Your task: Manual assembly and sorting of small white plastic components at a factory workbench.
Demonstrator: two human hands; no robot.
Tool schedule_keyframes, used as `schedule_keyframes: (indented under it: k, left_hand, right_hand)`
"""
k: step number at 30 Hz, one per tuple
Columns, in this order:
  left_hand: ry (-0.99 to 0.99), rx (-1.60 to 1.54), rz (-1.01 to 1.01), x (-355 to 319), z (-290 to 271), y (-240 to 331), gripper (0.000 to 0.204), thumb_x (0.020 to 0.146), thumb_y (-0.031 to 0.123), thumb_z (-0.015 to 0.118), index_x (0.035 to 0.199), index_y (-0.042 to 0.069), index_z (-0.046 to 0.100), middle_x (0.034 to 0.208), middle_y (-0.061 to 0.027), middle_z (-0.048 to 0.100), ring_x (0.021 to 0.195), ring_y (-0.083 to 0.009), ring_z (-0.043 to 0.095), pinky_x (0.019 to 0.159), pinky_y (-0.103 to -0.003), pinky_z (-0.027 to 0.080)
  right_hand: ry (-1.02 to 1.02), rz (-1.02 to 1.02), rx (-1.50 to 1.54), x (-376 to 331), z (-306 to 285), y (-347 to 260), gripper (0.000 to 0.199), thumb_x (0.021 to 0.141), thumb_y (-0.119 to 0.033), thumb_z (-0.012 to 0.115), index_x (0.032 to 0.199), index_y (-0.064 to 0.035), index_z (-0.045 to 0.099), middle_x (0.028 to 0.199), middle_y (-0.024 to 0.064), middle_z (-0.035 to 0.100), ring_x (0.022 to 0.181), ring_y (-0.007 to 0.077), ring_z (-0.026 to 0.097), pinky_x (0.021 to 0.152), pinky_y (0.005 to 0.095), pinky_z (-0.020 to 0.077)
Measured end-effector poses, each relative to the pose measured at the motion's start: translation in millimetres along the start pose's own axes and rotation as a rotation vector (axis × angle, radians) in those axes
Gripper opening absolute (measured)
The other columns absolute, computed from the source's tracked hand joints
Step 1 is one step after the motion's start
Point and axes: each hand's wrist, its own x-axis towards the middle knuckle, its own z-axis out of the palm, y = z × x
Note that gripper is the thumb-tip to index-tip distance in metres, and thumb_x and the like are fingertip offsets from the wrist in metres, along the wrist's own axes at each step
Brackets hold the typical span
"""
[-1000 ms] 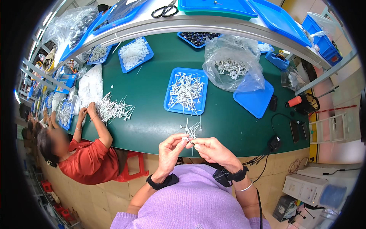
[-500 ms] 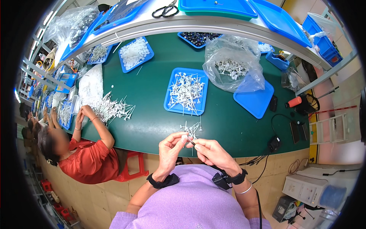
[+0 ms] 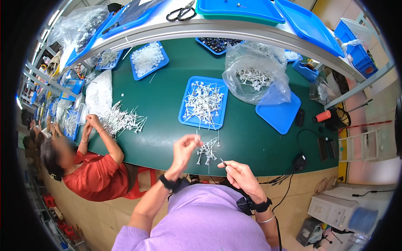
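Observation:
My left hand (image 3: pixel 183 151) is raised above the table's near edge, its fingertips pinched on a small white piece with a thin stem. My right hand (image 3: pixel 240 175) grips a slim dark pointed tool (image 3: pixel 223 162), perhaps tweezers, tip toward the upper left. Between the hands lies a small loose pile of thin-stemmed white-and-grey pieces (image 3: pixel 207 151). Just beyond it, a blue tray (image 3: pixel 183 119) is heaped with more stemmed pieces (image 3: pixel 204 102) of the same sort.
Right of the tray are a clear plastic bag (image 3: pixel 234 90) of stemmed pieces and a blue tray or lid (image 3: pixel 279 115). Farther left stands a tray of white caps (image 3: pixel 147 60). A co-worker in red (image 3: pixel 98 178) handles a stemmed pile (image 3: pixel 125 119). A shelf (image 3: pixel 234 26) spans the back.
My hands, together over the table edge before, have moved apart. The left went up and left, the right down and right with the dark tool. More of the small pile shows.

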Motion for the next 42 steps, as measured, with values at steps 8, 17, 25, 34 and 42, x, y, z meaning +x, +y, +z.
schedule_keyframes:
  k: [8,17,25,34,42]
  left_hand:
    - [0.015,0.695,0.31,99,-32,-33,0.028,0.088,0.015,0.066,0.115,0.008,0.064,0.093,-0.011,0.071,0.081,-0.0211,0.068,0.071,-0.037,0.053]
    - [-0.206,1.098,0.305,75,-36,-135,0.029,0.078,0.007,0.069,0.106,0.01,0.061,0.093,-0.0135,0.064,0.089,-0.0337,0.063,0.077,-0.043,0.051]
    - [-0.239,0.989,0.321,58,-44,-85,0.02,0.079,0.008,0.071,0.097,0.004,0.063,0.075,-0.0121,0.066,0.07,-0.0311,0.065,0.065,-0.04,0.051]
    - [-0.237,0.174,0.034,-33,-15,38,0.02,0.083,0.012,0.075,0.098,0.002,0.068,0.066,0.0014,0.06,0.056,-0.0052,0.053,0.05,-0.021,0.044]
    - [-0.334,0.015,-0.038,-59,-15,67,0.029,0.093,0.009,0.064,0.12,0.0,0.063,0.096,-0.0073,0.071,0.082,-0.0102,0.066,0.069,-0.022,0.053]
  right_hand:
    - [0.102,0.031,0.027,-15,-13,18,0.027,0.101,-0.014,0.045,0.119,0.0005,0.06,0.06,-0.0026,0.048,0.045,0.0014,0.037,0.042,0.0177,0.0317]
    - [0.105,0.099,-0.033,-12,-3,37,0.027,0.1,-0.014,0.046,0.119,-0.0003,0.061,0.061,-0.0022,0.049,0.046,0.0026,0.04,0.043,0.0187,0.0342]
    - [0.131,0.057,-0.175,-9,1,24,0.026,0.099,-0.014,0.048,0.116,-0.0006,0.062,0.061,-0.001,0.051,0.048,0.005,0.045,0.045,0.0228,0.038]
    - [0.271,-0.411,-0.605,14,48,-19,0.025,0.093,-0.013,0.058,0.117,-0.0037,0.062,0.073,0.0136,0.064,0.062,0.0319,0.062,0.059,0.0387,0.0488]
    - [0.351,-0.634,-0.918,6,54,-36,0.028,0.09,-0.011,0.061,0.118,-0.0076,0.062,0.079,0.0129,0.066,0.063,0.0327,0.064,0.054,0.0407,0.0502]
